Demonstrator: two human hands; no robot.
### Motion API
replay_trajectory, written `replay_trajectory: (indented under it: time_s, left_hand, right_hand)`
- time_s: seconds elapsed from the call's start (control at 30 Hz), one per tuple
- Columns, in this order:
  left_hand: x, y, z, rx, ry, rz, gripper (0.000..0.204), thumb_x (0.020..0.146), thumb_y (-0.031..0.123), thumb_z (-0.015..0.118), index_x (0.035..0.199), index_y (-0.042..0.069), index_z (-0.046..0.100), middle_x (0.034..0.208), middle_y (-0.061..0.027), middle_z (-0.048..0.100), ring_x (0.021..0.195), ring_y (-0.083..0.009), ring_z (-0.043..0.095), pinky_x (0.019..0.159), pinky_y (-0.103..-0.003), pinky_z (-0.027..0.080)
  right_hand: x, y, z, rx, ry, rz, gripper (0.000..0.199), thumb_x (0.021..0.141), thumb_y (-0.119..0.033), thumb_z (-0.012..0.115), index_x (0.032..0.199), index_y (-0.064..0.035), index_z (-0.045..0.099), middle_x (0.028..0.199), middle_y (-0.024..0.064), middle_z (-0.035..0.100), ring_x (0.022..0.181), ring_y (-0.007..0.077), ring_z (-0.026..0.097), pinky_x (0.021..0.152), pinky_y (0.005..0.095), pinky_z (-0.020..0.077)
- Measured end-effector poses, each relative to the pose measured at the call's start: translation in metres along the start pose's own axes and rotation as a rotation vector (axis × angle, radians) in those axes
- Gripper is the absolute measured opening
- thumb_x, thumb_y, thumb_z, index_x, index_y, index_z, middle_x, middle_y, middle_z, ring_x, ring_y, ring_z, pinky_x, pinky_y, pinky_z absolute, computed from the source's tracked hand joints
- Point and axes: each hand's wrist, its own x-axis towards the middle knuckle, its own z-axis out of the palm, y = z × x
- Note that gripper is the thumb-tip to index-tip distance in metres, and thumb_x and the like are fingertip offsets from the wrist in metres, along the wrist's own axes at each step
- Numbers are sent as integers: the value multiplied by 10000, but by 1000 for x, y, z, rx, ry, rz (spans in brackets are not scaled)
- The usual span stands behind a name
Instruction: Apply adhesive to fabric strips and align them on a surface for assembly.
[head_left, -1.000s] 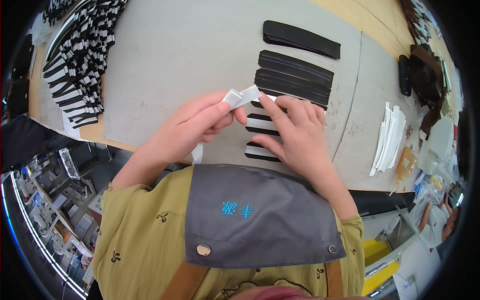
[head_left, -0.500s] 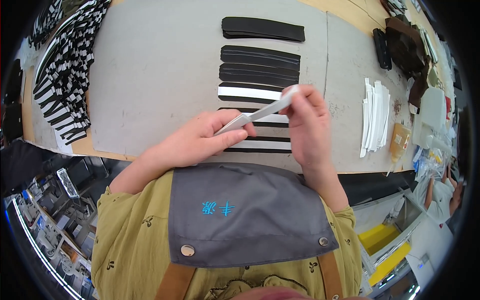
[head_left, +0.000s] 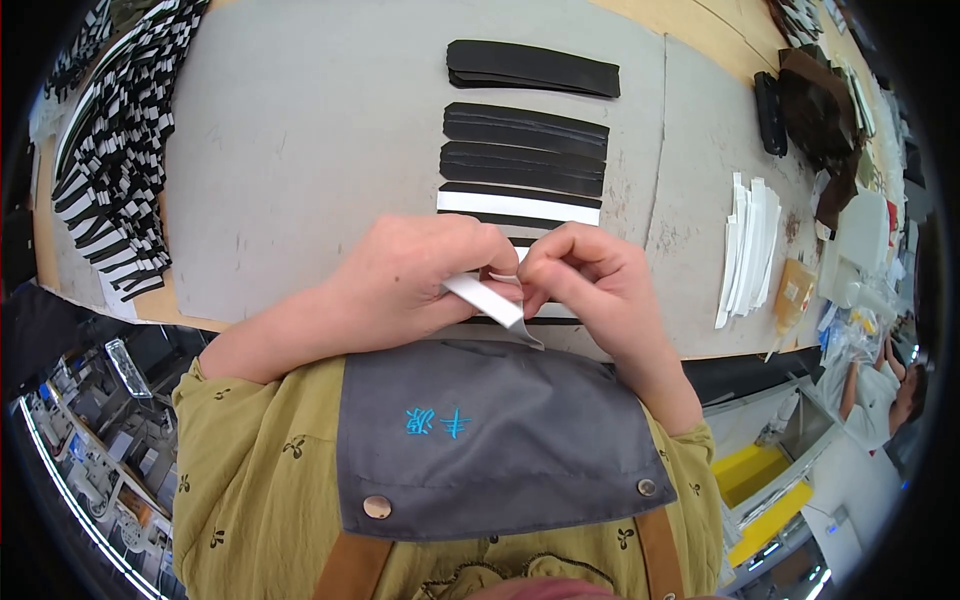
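Observation:
My left hand (head_left: 415, 270) is closed around a narrow white strip (head_left: 485, 302), whose lower end bends over toward my apron. Close against it, my right hand (head_left: 590, 285) pinches with thumb and forefinger at the strip's other end; the exact pinch point is partly hidden by the fingers. Just beyond the hands lies a black strip with a white band along it (head_left: 520, 207). More such banded strips are partly covered by my hands. Farther off in the same column are plain black strips (head_left: 525, 127) and a small black stack (head_left: 533, 70).
A large heap of black-and-white strips (head_left: 115, 150) lies at the left of the grey work surface (head_left: 300, 130). To the right are loose white strips (head_left: 748, 250), a yellowish bottle (head_left: 795, 290), a black case (head_left: 769, 112) and brown material (head_left: 820, 95). Another person (head_left: 875, 400) is at far right.
My right hand has come down and left, close to my left hand. The white strip, earlier stretched up between both hands, now slopes down toward my apron. The view has shifted slightly.

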Motion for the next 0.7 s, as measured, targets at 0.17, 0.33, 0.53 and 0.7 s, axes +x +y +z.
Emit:
replay_trajectory:
  time_s: [0.17,0.33,0.53,0.7]
  left_hand:
    - [0,-13,-7,51,83,182,218,756,42,811,938,63,693,800,-59,681,682,-205,674,583,-307,528]
    - [-7,-27,-18,173,145,252,300,690,13,804,977,43,721,798,-67,677,662,-211,665,557,-299,536]
    - [-20,-49,-13,390,309,162,325,669,37,803,985,74,744,824,-34,677,639,-176,633,540,-288,489]
    - [-24,-55,-12,764,326,93,429,631,62,753,1046,170,762,839,63,672,606,-125,523,523,-262,426]
  right_hand:
    - [16,0,3,-110,-48,-71,290,1083,-250,485,1088,-5,640,1030,44,684,858,93,651,860,278,509]
    - [27,-20,0,-83,-89,224,208,1057,-206,543,1020,-21,629,869,-5,614,726,64,581,669,237,488]
    - [42,-24,1,-723,234,-23,130,975,-132,637,986,-7,603,788,95,615,695,176,605,644,306,482]
    - [59,-24,4,-838,222,-162,153,972,-156,656,966,-16,595,814,108,622,696,244,597,648,340,482]
